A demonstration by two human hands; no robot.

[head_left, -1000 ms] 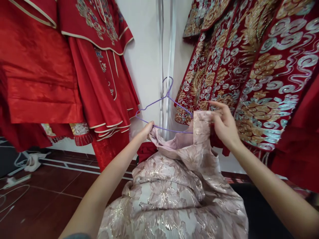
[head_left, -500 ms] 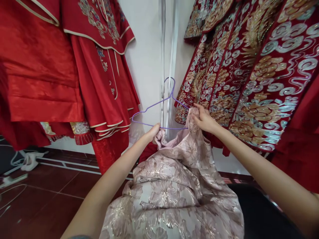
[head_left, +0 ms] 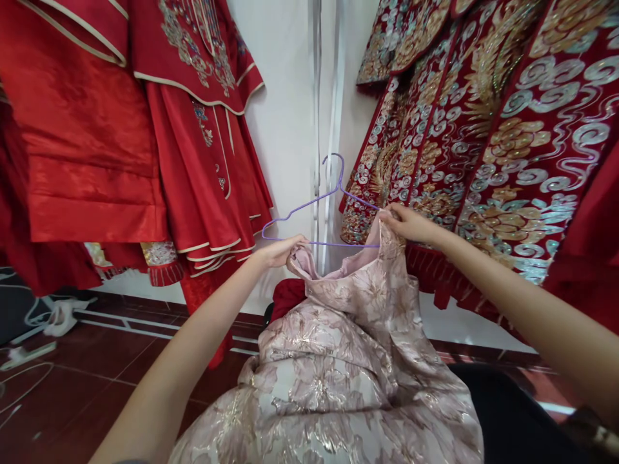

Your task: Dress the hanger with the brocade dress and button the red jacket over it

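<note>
A pale pink brocade dress [head_left: 329, 380] with metallic flowers spreads across the lower middle of the view. My left hand [head_left: 286, 250] pinches its left shoulder strap near the neckline. With closed fingers, my right hand [head_left: 409, 224] grips the other shoulder, where the right arm of a purple hanger [head_left: 309, 205] runs into the strap. The hanger's left end sticks out bare above my left hand, outside the dress. Its hook points up in front of the white wall. My fingertips are partly hidden by the cloth.
Red garments [head_left: 91, 148] with pale trim hang at the left. A red gown [head_left: 507, 148] with gold and silver embroidery hangs at the right. White rack bars [head_left: 130, 322] run low over the dark red tiled floor [head_left: 120, 361]. A black surface [head_left: 507, 412] lies at lower right.
My hands have moved apart, drawing the dress's neckline wider. The hanger has shifted slightly right with my right hand. My view has turned a little.
</note>
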